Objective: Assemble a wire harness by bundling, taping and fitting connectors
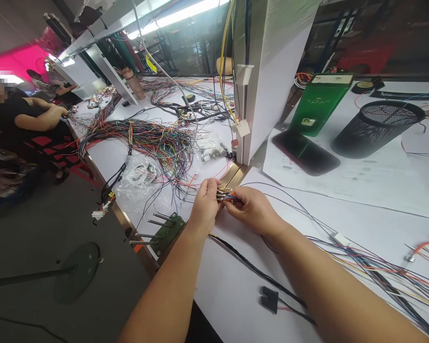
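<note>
Head view: left hand (204, 206) and right hand (252, 208) meet over the white surface (236, 286), each grip pinched narrow on a small connector (224, 195) with thin wires. Light, limp, probably fragile; best held by the plug body.

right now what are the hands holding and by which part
Both hands pinch one small bundle of coloured wire ends between them: the left hand grips its left end with the fingers, the right hand its right end.
</note>
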Demonstrator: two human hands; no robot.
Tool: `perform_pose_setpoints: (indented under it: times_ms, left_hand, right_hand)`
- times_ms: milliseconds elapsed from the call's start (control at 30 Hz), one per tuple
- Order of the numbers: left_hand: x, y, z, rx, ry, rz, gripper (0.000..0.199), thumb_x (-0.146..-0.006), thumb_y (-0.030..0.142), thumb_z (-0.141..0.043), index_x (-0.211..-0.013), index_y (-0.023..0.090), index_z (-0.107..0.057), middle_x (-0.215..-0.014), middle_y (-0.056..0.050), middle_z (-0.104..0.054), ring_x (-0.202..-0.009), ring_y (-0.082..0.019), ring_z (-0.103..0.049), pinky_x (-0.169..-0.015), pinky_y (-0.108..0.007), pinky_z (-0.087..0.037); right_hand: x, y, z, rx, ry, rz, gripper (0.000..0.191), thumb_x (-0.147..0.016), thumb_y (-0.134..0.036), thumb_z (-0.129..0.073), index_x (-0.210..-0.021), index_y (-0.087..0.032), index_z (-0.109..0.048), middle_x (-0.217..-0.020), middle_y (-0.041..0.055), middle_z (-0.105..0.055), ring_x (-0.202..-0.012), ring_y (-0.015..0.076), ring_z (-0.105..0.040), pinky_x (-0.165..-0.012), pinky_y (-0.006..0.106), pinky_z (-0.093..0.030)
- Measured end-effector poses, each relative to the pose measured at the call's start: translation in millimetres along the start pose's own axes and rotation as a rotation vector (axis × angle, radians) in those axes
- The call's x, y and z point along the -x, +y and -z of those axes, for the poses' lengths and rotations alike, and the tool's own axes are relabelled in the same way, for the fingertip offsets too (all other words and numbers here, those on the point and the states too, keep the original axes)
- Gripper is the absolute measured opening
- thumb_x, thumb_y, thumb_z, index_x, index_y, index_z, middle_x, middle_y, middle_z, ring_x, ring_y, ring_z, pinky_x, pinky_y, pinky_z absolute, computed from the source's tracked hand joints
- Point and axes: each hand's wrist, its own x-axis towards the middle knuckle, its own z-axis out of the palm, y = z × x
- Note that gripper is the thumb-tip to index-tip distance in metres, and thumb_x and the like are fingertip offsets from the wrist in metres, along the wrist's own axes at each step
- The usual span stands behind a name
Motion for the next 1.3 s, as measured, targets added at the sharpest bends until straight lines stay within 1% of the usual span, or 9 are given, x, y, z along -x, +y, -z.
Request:
perform_pose_setpoints:
  times_ms: [100,333,567,667,833,1033,1167,1300]
  left_hand:
    - [0.2,-1.0,0.5,-0.005,-0.054,-0.024,0.028,-0.090,0.049,-0.050,-0.087,0.021,-0.051,-0.061,0.007,-0.042,-0.039,-0.003,-0.033,-0.038,-0.013,-0.032]
    - [-0.4,-1.2,-0.3,0.002,-0.055,-0.032,0.027,-0.091,0.046,-0.050,-0.085,0.020,-0.050,-0.060,0.007,-0.043,-0.038,-0.003,-0.033,-0.036,-0.013,-0.030]
    - [-1.6,2.5,0.8,0.099,-0.051,0.038,0.023,-0.090,0.041,-0.051,-0.084,0.020,-0.048,-0.059,0.008,-0.045,-0.032,-0.002,-0.030,-0.031,-0.015,-0.020]
    - [-1.0,5.2,0.1,0.113,-0.056,0.052,0.023,-0.089,0.041,-0.051,-0.083,0.019,-0.047,-0.054,0.009,-0.042,-0.030,-0.003,-0.029,-0.030,-0.015,-0.018]
    - [1.0,7.7,-1.2,0.104,-0.060,0.057,0.020,-0.091,0.039,-0.047,-0.083,0.020,-0.046,-0.049,0.010,-0.039,-0.027,-0.003,-0.027,-0.030,-0.014,-0.017]
    - [0.4,4.2,-0.5,0.097,-0.066,0.040,0.025,-0.090,0.045,-0.050,-0.083,0.020,-0.047,-0.053,0.009,-0.041,-0.029,-0.003,-0.027,-0.029,-0.015,-0.017]
    - [1.7,2.4,-2.1,0.072,-0.047,0.024,0.028,-0.089,0.048,-0.052,-0.084,0.020,-0.048,-0.057,0.008,-0.042,-0.031,-0.003,-0.028,-0.030,-0.015,-0.019]
    - [3.2,1.4,-3.6,0.028,-0.029,0.014,0.030,-0.089,0.050,-0.051,-0.085,0.021,-0.048,-0.060,0.008,-0.044,-0.034,-0.003,-0.029,-0.031,-0.015,-0.020]
  right_hand:
    - [-1.1,0.7,-0.8,-0.007,-0.026,-0.004,0.015,-0.078,-0.021,-0.054,-0.064,-0.020,-0.050,-0.060,-0.0035,-0.050,-0.056,0.0113,-0.041,-0.053,0.024,-0.025]
    - [-1.5,2.7,-3.1,-0.076,-0.026,-0.045,0.013,-0.080,-0.023,-0.055,-0.068,-0.020,-0.054,-0.061,-0.0037,-0.053,-0.056,0.0113,-0.043,-0.053,0.023,-0.027]
    - [-0.6,-0.2,-2.3,-0.116,-0.052,-0.065,0.009,-0.078,-0.021,-0.055,-0.069,-0.020,-0.058,-0.063,-0.0030,-0.058,-0.058,0.0120,-0.047,-0.053,0.023,-0.029]
    - [-0.5,-0.1,-1.2,-0.121,-0.028,-0.064,0.010,-0.079,-0.022,-0.055,-0.071,-0.020,-0.060,-0.064,-0.0021,-0.059,-0.058,0.0125,-0.048,-0.054,0.023,-0.031]
    - [0.1,0.0,0.0,-0.167,-0.002,-0.073,0.011,-0.082,-0.024,-0.055,-0.075,-0.020,-0.062,-0.067,-0.0009,-0.063,-0.060,0.0133,-0.050,-0.055,0.023,-0.033]
    - [0.0,-2.0,-1.0,-0.115,-0.006,-0.064,0.014,-0.083,-0.024,-0.053,-0.072,-0.020,-0.061,-0.065,-0.0008,-0.061,-0.059,0.0132,-0.049,-0.056,0.024,-0.031]
    - [-1.3,-2.2,-2.4,-0.065,-0.009,-0.025,0.019,-0.083,-0.025,-0.053,-0.064,-0.020,-0.056,-0.060,-0.0023,-0.055,-0.056,0.0120,-0.045,-0.054,0.024,-0.027]
    - [-1.4,-0.7,-3.7,-0.057,-0.031,-0.034,0.019,-0.082,-0.025,-0.053,-0.064,-0.020,-0.053,-0.058,-0.0036,-0.052,-0.055,0.0114,-0.043,-0.053,0.024,-0.026]
